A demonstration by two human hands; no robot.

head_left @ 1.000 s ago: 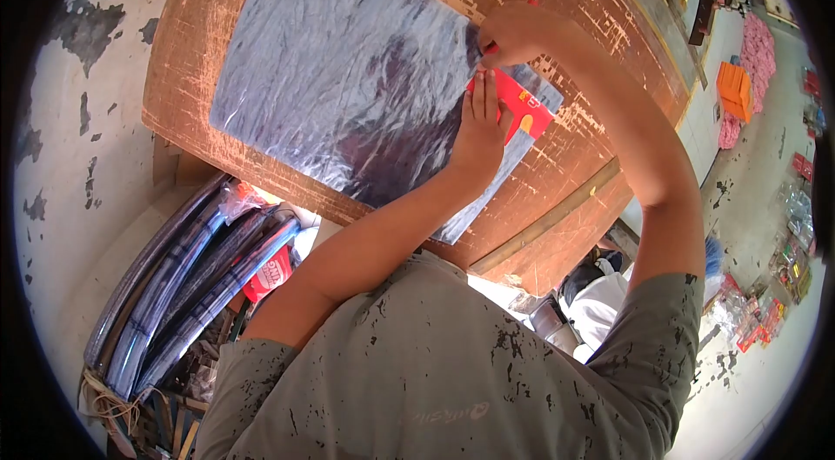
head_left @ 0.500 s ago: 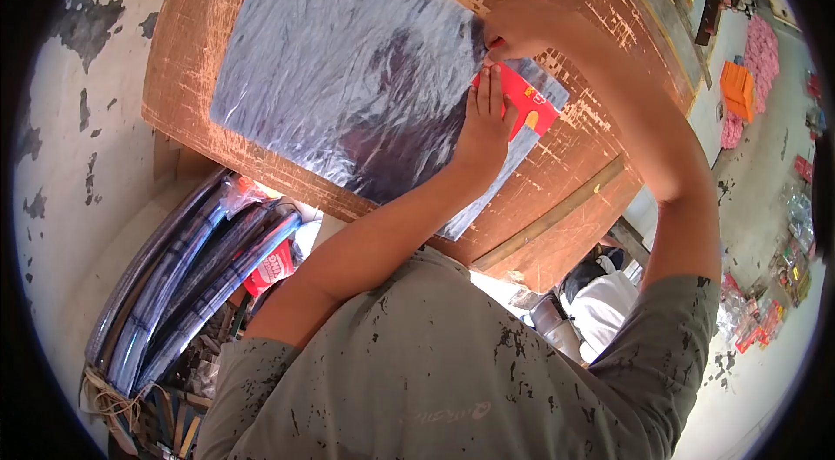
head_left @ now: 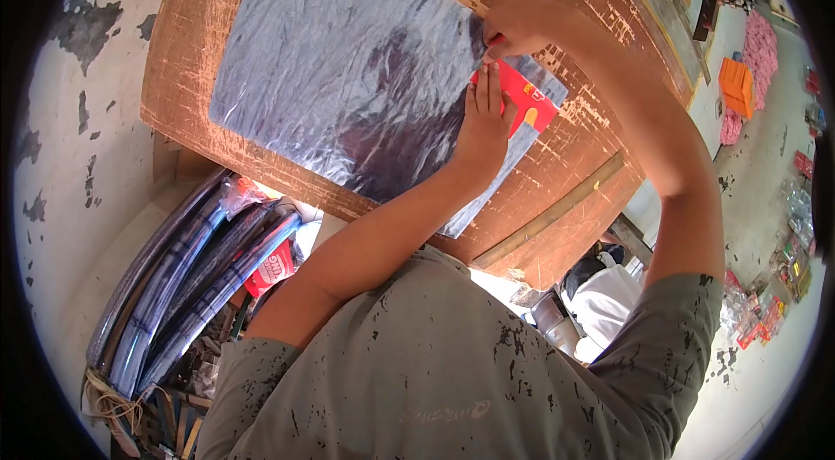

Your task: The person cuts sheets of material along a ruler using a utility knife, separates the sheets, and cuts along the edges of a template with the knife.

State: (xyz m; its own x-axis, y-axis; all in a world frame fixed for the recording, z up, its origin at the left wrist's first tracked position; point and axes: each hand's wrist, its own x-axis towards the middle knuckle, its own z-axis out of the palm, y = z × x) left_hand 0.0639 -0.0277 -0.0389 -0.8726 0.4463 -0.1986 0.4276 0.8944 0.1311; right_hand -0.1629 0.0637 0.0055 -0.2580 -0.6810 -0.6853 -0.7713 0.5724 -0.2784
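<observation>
A clear plastic sheet [head_left: 313, 69], wrinkled and shiny with a bluish-grey look, lies on the brown wooden board. Near its right end is a flat red card [head_left: 531, 105] with yellow and white print. My left hand [head_left: 484, 116] lies on the card's left part, fingers stretched out and pressing it against the sheet. Just above the card's upper corner, my right hand [head_left: 515, 27] is closed round a slim red tool [head_left: 497, 40]; only small red bits show at either side of the fist, and its working end is hidden.
The scratched board [head_left: 187, 69] spans the work area, with a wooden strip [head_left: 557, 208] on its near right part. Bundled plastic rolls [head_left: 174, 286] stand at lower left beside a peeling wall [head_left: 78, 95]. An orange object [head_left: 736, 88] and pink material [head_left: 761, 60] lie at right.
Very little differs. My right forearm and elbow have shifted slightly, while both hands keep nearly the same place at the red card.
</observation>
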